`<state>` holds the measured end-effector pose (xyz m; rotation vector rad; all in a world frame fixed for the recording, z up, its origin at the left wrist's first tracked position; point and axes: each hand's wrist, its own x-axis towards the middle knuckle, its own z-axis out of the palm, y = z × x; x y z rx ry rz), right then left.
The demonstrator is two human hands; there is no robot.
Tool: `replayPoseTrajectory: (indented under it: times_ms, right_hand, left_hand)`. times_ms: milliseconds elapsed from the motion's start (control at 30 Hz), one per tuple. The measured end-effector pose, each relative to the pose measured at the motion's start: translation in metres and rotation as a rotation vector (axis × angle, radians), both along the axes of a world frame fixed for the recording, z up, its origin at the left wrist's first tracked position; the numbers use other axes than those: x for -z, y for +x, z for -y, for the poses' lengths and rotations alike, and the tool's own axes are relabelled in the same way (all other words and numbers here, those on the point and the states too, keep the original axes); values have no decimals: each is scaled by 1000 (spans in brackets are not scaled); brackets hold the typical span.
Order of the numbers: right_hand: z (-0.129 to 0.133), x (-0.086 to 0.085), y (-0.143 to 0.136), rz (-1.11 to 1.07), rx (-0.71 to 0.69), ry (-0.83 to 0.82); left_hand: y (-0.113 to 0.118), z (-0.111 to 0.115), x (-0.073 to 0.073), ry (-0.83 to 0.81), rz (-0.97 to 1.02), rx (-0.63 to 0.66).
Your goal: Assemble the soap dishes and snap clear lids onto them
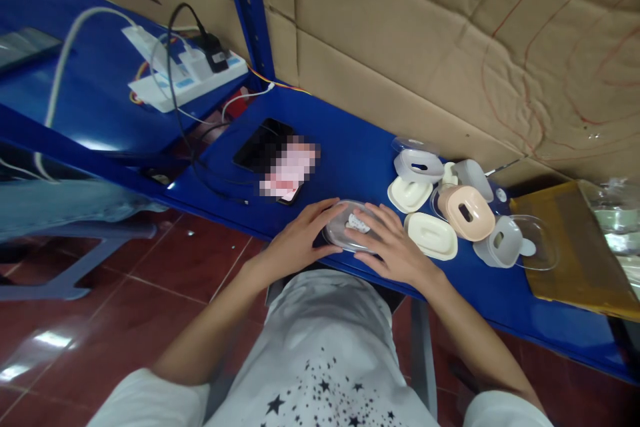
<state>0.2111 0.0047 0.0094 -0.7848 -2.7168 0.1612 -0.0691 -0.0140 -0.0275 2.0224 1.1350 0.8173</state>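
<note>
Near the front edge of the blue table (350, 121) lies a clear oval plastic piece (340, 230) with a small white speckled label. My left hand (300, 240) curves around its left side, thumb and fingers touching the rim. My right hand (393, 243) rests over its right side, fingers spread across the top. To the right stand a peach container (473, 213), a grey container (505, 241) and a white container (417, 165), each with a dark slot. Cream oval lids (431, 236) lie beside them.
A black phone (263, 143) and a second, blurred-out screen (290, 170) lie left of my hands. Cables run from a white power strip (190, 83). A cardboard box wrapped in tape (570, 247) sits at the right. A cardboard sheet (400, 27) stands behind.
</note>
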Motion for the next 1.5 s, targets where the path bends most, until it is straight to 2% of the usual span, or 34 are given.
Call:
replayPoseTrajectory:
  times_ms: [167, 267, 367, 433, 500, 567, 633, 700, 767, 833, 867, 967, 1033, 1100, 1167, 1267, 1367, 1500]
  right_hand:
    - [6, -2, -7, 85, 54, 8]
    - [13, -8, 4, 79, 123, -28]
    - [29, -9, 38, 18, 355, -25]
    - [45, -4, 65, -16, 580, 37]
    - [64, 4, 85, -17, 739, 69]
    - [79, 10, 93, 2, 786, 39]
    - [89, 10, 90, 8, 733, -20]
    - [90, 6, 83, -23, 642, -82]
    - [82, 0, 81, -95, 599, -89]
    - [67, -3, 88, -155, 641, -15]
    - [58, -3, 95, -167, 693, 48]
    - [32, 3, 122, -127, 883, 244]
    - [23, 8, 136, -96, 942, 318]
    - [25, 10, 140, -100, 929, 328]
    - [38, 8, 130, -160, 905, 315]
    - [70, 1, 98, -252, 807, 232]
    - [96, -2, 64, -219, 642, 114]
    - [105, 3, 44, -104, 479, -2]
  left_hand:
    - [-3, -1, -1, 20, 3, 9]
    - [-1, 2, 0, 35, -23, -3]
    - [4, 3, 3, 101, -63, -120]
    - [10, 0, 3, 169, -75, -234]
    - [17, -5, 0, 228, -86, -320]
    - [26, -9, -6, 292, -113, -374]
    - [38, -9, -13, 378, -149, -398]
    - [52, -4, -18, 437, -173, -314]
    - [68, 2, -20, 446, -200, -98]
    - [81, 8, -18, 429, -248, 115]
    - [85, 10, -16, 419, -274, 180]
    - [89, 11, -11, 378, -301, 206]
    - [84, 12, -10, 345, -283, 184]
    - [76, 15, -10, 328, -253, 162]
    - [68, 19, -9, 315, -212, 145]
    - [61, 24, -6, 293, -145, 86]
    - [61, 25, -4, 274, -125, 39]
    - [62, 20, -4, 301, -131, 123]
